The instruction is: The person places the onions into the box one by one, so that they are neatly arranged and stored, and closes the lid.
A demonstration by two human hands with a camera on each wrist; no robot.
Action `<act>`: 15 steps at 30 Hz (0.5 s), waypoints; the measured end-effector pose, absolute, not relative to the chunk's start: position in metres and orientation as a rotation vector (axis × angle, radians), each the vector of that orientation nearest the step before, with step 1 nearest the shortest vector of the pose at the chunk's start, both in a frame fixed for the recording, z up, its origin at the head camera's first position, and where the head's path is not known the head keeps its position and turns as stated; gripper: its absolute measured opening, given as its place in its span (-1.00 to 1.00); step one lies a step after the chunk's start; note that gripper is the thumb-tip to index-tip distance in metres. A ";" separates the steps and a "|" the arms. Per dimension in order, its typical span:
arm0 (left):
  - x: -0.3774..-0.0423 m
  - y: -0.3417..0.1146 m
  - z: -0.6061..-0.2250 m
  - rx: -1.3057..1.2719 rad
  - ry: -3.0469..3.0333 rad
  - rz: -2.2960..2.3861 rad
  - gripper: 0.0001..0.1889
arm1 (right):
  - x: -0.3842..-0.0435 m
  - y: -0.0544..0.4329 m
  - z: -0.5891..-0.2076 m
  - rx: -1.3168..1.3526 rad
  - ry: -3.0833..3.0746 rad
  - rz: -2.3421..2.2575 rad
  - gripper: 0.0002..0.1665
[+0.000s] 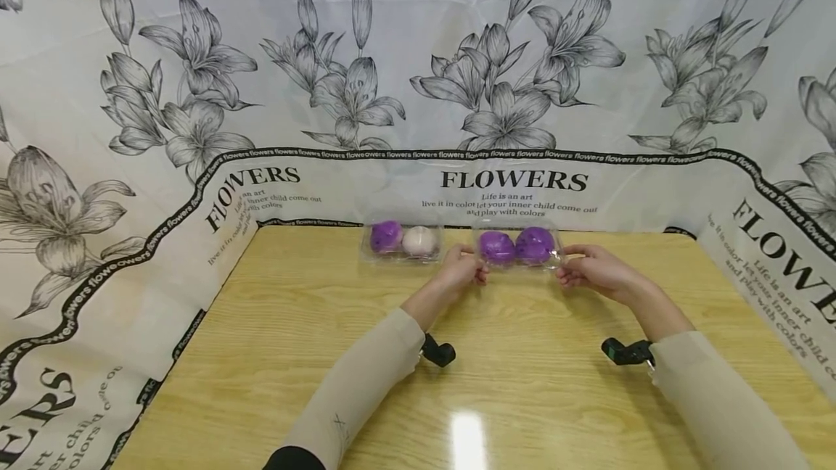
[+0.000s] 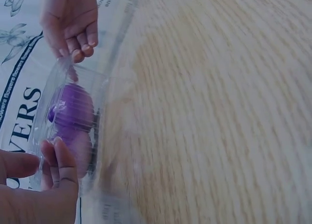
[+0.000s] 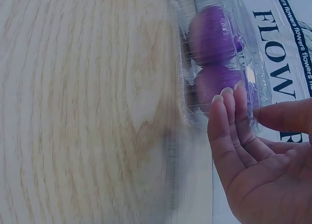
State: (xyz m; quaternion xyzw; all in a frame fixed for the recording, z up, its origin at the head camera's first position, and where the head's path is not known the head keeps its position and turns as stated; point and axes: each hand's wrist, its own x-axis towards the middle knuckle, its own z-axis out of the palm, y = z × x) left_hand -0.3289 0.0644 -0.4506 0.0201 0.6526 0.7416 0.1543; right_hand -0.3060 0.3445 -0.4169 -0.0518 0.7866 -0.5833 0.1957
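A clear plastic clamshell box (image 1: pixel 516 265) holds two round purple things (image 1: pixel 498 246) with dark marks, side by side. My left hand (image 1: pixel 462 268) pinches its left end between thumb and fingers. At the opposite end, the thumb and fingertips of my right hand (image 1: pixel 597 270) pinch the box edge. In the right wrist view the lid's ridged plastic (image 3: pixel 253 63) covers both purple things (image 3: pixel 212 36). The left wrist view shows both hands at the two ends of the box.
A second clear box (image 1: pixel 401 261) stands to the left, near the table's back edge, with one purple round thing (image 1: pixel 386 236) and one whitish one (image 1: pixel 420 241). Behind the wooden table (image 1: pixel 509 361) hangs a flower-printed cloth (image 1: pixel 366 187), which also runs along both sides.
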 end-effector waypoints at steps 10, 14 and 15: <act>-0.322 0.057 -0.444 0.089 2.043 2.030 -0.54 | -0.302 0.345 -0.407 -0.148 2.345 -1.499 -0.26; -0.317 0.037 -0.429 0.219 2.132 1.883 -0.47 | -0.292 0.352 -0.394 -0.206 2.480 -1.319 -0.25; -0.314 0.029 -0.423 0.269 2.170 1.840 -0.48 | -0.289 0.354 -0.390 -0.224 2.522 -1.267 -0.25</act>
